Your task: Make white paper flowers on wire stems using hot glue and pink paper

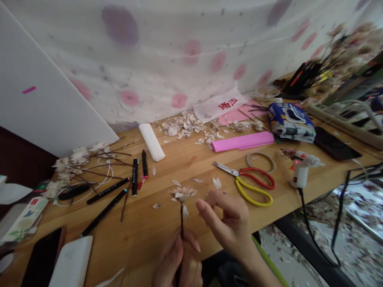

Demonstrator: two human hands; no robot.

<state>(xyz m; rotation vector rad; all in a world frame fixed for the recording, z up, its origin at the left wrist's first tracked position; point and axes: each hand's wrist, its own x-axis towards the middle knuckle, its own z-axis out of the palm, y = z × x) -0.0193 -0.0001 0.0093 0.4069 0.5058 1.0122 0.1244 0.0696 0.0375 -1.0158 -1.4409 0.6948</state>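
My left hand is closed around a thin dark stem at the table's front edge. On top of the stem sits a pale artificial flower with thin, whitish petals. Just right of it is my right hand, its fingers loosely curled and the thumb held out. I see nothing in that hand; some of its fingertips are hidden behind the thumb. Loose petals lie around the flower, one just beyond my right hand. Scissors with one red and one yellow handle lie open on the tabletop.
A white glue gun, its cord hanging down, stands right, near a tape ring. Behind are a pink paper roll, a petal pile and a wipes pack. Markers, flower branches and a phone lie left.
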